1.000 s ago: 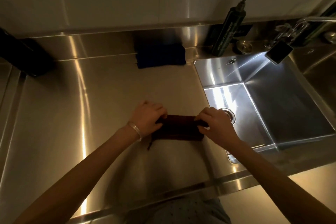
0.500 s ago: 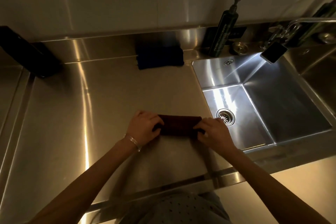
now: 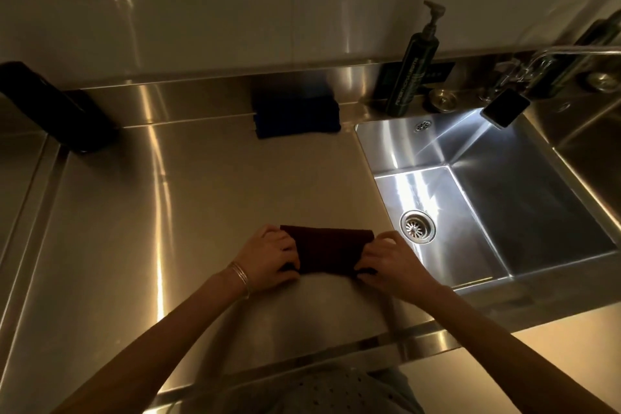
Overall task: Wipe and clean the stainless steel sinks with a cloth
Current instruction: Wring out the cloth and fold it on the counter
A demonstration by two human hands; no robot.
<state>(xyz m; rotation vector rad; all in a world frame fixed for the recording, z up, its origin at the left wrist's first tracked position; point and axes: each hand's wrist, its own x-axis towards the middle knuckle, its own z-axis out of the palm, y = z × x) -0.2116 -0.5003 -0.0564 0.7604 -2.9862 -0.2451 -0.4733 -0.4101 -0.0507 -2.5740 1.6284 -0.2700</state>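
- Fingers (image 3: 285, 247) of the left hand (image 3: 268, 257) curl round the left end of a dark maroon cloth (image 3: 327, 250); a thin bracelet (image 3: 240, 274) sits on that wrist.
- Those of the right hand (image 3: 386, 262) pinch the cloth's right end in the same way, so the folded cloth spans the gap between the two sets of fingers.
- Beneath the fingers is the steel counter (image 3: 168, 212); whether the cloth touches it or is held just above cannot be told.
- Just right of the right fingers the steel sink (image 3: 524, 198) opens, brightly lit at the back, with its round drain (image 3: 417, 227) the nearest part to them.
- Well beyond the fingers, against the back ledge, lies a folded blue cloth (image 3: 297, 116).
- Beyond and right of them a dark pump bottle (image 3: 411, 74) stands upright on the ledge, a small round metal dish (image 3: 443, 99) beside it.
- Further right a flat dark device (image 3: 505, 107) leans at the sink's back rim, below a faucet (image 3: 571, 52).
- Far left of the fingers a black block (image 3: 57, 107) sits by the wall.
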